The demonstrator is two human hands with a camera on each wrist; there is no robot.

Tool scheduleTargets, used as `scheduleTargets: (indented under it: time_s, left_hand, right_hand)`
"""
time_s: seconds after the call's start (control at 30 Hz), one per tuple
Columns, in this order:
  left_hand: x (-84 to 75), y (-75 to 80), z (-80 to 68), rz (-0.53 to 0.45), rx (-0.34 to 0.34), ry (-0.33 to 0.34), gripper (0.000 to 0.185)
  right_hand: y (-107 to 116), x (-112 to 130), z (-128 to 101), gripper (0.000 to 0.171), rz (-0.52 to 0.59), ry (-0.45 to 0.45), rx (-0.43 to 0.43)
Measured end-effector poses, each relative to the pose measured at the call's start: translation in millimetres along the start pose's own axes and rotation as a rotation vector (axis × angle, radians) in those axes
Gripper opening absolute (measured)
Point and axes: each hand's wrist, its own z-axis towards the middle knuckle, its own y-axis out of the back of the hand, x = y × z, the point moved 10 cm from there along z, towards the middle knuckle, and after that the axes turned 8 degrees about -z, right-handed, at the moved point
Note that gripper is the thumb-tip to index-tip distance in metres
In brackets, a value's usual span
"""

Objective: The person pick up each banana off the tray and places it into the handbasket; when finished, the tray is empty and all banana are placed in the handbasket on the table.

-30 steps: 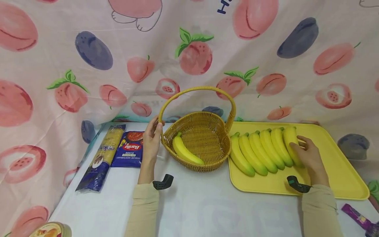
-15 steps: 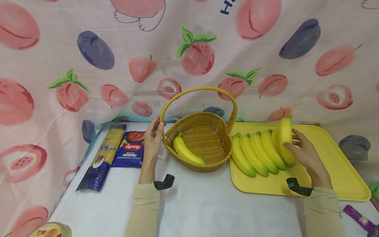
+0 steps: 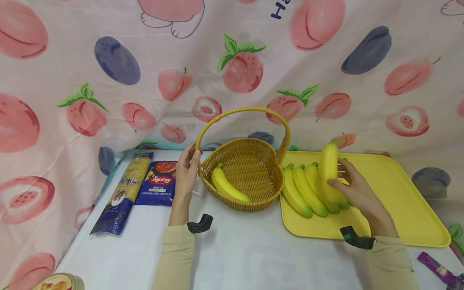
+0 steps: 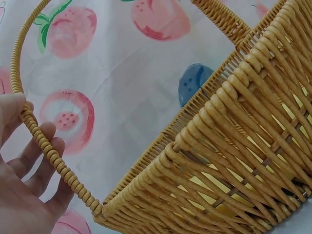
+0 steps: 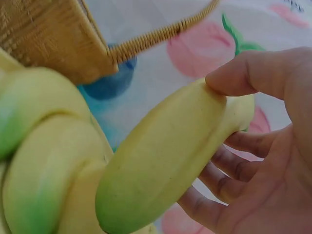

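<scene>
My right hand (image 3: 357,187) pinches a banana (image 3: 329,169) between thumb and fingers, stem up, over the row on the tray. In the right wrist view the held banana (image 5: 161,156) slants across the middle, the thumb on its upper side. Several other bananas (image 3: 298,193) lie side by side on the yellow tray (image 3: 395,201). My left hand (image 3: 186,171) holds the wicker basket (image 3: 250,204) by the left side of its arched handle. Seen from the left wrist, thumb and fingers curl about the handle (image 4: 63,170). One banana (image 3: 226,185) lies inside the basket.
Left of the basket are a blue Barilla packet (image 3: 157,183) and a long pasta bag (image 3: 125,193). A round tin (image 3: 59,282) sits at the lower left, a purple wrapper (image 3: 435,266) at the lower right. A fruit-print curtain (image 3: 232,72) hangs behind the table.
My right hand has lifted the rightmost banana from the row and carried it left over the others, tilting it more upright. The left hand stays on the basket handle.
</scene>
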Motion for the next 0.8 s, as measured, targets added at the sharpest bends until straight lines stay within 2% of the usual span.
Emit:
scheduleTargets:
  time_s: [0.23,0.57,0.8]
  left_hand:
    - [-0.6,-0.8,-0.5,-0.007,0.003,-0.001,0.040]
    - [-2.2,-1.0,-0.3,0.000,-0.005,-0.004,0.040]
    - [-2.0,-0.9,-0.7,-0.002,-0.007,0.010,0.040]
  right_hand:
    - [-18.4,34.5,-0.9,0.068,0.005,0.106,0.049]
    - [-42.5,65.2,-5.8,0.070,0.006,0.228,0.131]
    - [-56.0,75.5,-4.2,0.069,-0.050,0.240,0.193]
